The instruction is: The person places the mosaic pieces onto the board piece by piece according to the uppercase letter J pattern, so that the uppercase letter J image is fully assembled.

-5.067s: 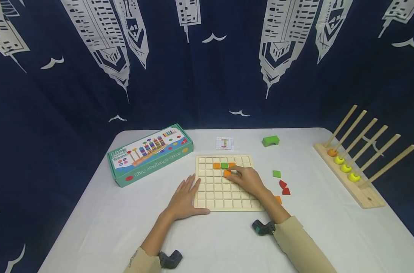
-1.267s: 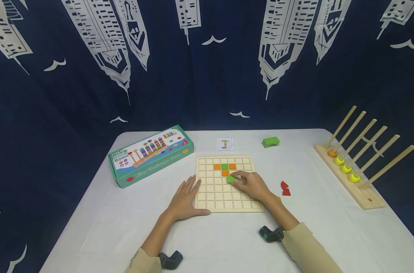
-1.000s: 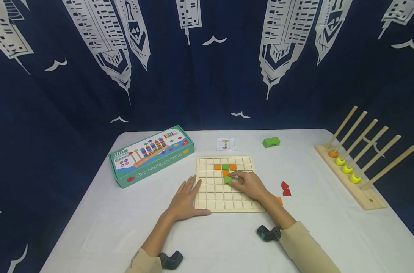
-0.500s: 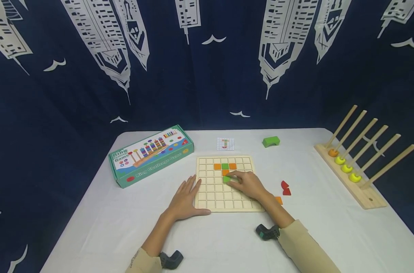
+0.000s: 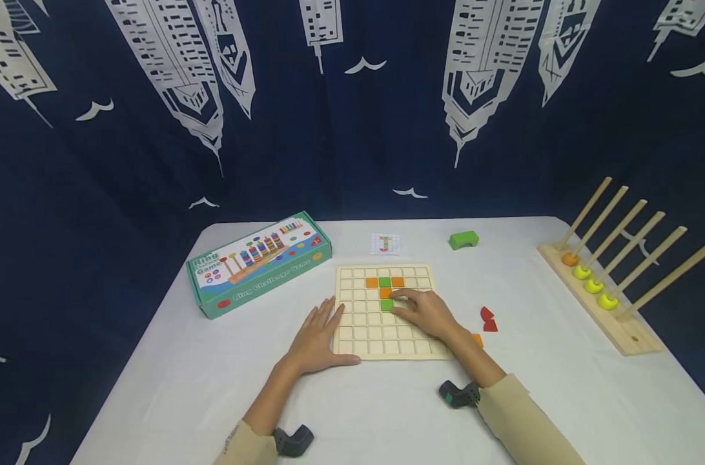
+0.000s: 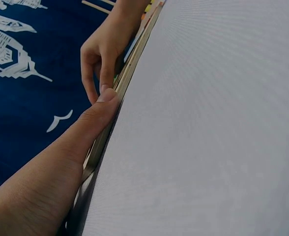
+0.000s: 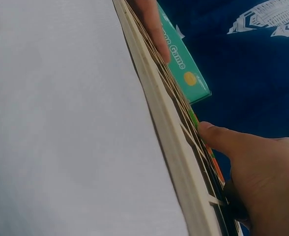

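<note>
A wooden grid board (image 5: 359, 330) lies mid-table. Near its top, an orange, a green and another orange tile form a row. Under the middle one sits an orange tile (image 5: 385, 293), and below that a green tile (image 5: 386, 305) lies in its cell. My right hand (image 5: 427, 312) hovers low over the board, thumb and index fingertips apart at the green tile's right edge. The right wrist view shows the thumb (image 7: 218, 135) by a strip of green. My left hand (image 5: 313, 339) rests with spread fingers along the board's left edge, thumb at the near left corner.
Beyond the board lies a pattern card (image 5: 385, 244). Right of the board are red pieces (image 5: 489, 319), a partly hidden orange tile (image 5: 477, 340) and a green arch block (image 5: 463, 240). A Ring Game box (image 5: 259, 265) stands left, a peg rack (image 5: 602, 300) right.
The right hand has set first the orange tile, then the green tile below it, into the board. Its fingertips have now drawn slightly right off the green one. The left hand stays put.
</note>
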Motion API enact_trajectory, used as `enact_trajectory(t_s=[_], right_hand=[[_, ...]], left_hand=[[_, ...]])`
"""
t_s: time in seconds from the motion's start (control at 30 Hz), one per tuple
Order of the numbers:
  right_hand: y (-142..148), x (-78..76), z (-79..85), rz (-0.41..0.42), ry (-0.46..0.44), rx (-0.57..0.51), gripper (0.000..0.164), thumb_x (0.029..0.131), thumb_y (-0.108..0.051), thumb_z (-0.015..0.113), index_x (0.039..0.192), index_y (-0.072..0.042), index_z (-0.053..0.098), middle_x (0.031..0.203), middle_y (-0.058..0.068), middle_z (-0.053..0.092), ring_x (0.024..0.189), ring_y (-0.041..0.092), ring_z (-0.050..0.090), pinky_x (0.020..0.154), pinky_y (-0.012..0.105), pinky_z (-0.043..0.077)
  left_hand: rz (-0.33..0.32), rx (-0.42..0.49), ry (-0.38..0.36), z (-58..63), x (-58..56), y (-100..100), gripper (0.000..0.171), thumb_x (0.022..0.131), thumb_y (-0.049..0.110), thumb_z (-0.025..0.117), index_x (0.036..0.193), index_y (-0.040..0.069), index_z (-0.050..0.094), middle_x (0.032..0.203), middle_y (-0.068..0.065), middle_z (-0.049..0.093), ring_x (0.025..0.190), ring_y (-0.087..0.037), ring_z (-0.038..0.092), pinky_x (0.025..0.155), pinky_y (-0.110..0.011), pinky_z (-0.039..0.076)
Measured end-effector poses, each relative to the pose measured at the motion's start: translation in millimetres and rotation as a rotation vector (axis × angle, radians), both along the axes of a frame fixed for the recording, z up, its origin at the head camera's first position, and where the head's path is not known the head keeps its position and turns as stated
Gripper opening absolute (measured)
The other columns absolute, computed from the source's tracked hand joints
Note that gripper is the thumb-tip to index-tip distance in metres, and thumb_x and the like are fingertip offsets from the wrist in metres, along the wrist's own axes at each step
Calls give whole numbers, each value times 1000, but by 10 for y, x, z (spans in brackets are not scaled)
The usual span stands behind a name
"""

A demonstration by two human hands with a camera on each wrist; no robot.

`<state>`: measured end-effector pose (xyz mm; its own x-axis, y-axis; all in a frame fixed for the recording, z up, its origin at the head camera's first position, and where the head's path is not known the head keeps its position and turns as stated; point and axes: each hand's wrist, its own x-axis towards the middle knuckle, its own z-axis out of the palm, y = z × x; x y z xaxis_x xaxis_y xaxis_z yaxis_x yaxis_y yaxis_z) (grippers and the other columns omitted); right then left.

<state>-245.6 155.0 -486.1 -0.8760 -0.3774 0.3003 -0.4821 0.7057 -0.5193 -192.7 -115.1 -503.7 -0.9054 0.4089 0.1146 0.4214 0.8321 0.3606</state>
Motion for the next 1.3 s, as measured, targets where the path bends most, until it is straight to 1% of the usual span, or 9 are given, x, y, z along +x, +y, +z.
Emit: enact_trajectory(t_s=[0.1,0.2,0.33,0.47,0.7,0.87,1.0,1.1,1.3], right_hand=[[-10,-17,-2,3,1,1,32,78,-38,68,104,-20,66,46,-10,33,43,3,26,41,20,24],[-1,-16,3,-7,-12,6,33,78,-40,67,105,-21,65,45,-10,33,43,4,27,42,21,25],[96,38,27,-20,-31,0,33,77,-39,68,105,-22,65,46,-10,32,44,4,26,42,21,25],[327,139,72,-42,-43,-16,33,77,-38,69,105,-22,65,47,-10,30,45,4,23,42,21,24],[833,303,118,-119,23,-5,33,79,-42,65,104,-21,66,47,-10,30,39,1,21,35,20,25],[1102,439,141,-158,48,8,30,78,-40,67,101,-20,66,48,-10,30,41,1,22,37,20,26],[1230,530,122,-151,40,17,32,74,-38,71,99,-19,67,51,-11,29,45,1,25,40,19,26],[1312,582,88,-134,14,16,34,70,-38,74,99,-21,67,50,-13,27,44,0,24,40,18,24],[1439,652,11,-115,-45,41,40,65,-45,75,99,-26,67,48,-14,23,43,-1,19,38,18,23]], left_hand=[[-1,14,12,17,-3,-12,114,58,83,48,143,12,22,151,-7,10,138,-20,7,111,-38,9],[-3,17,9,25,1,-14,114,59,83,48,143,11,22,151,-7,10,138,-20,7,111,-38,9],[-2,6,-1,17,5,-1,115,58,84,48,143,12,21,151,-6,9,138,-18,5,111,-37,8],[-2,4,-5,6,3,22,115,57,84,48,144,12,20,151,-6,8,138,-17,4,111,-36,7],[4,15,-7,7,5,12,115,58,83,49,144,12,20,151,-7,8,138,-20,5,111,-39,8],[11,18,-14,14,9,-1,113,59,81,52,143,12,21,151,-7,8,138,-19,5,111,-39,7],[7,31,-18,37,11,-7,112,60,79,54,143,11,21,151,-8,9,138,-20,6,111,-39,7],[10,26,-18,30,5,-9,113,59,80,52,143,12,20,151,-7,8,138,-19,5,112,-38,7],[13,13,-8,3,-5,-8,115,57,83,49,143,12,21,151,-6,9,138,-18,5,112,-36,6]])
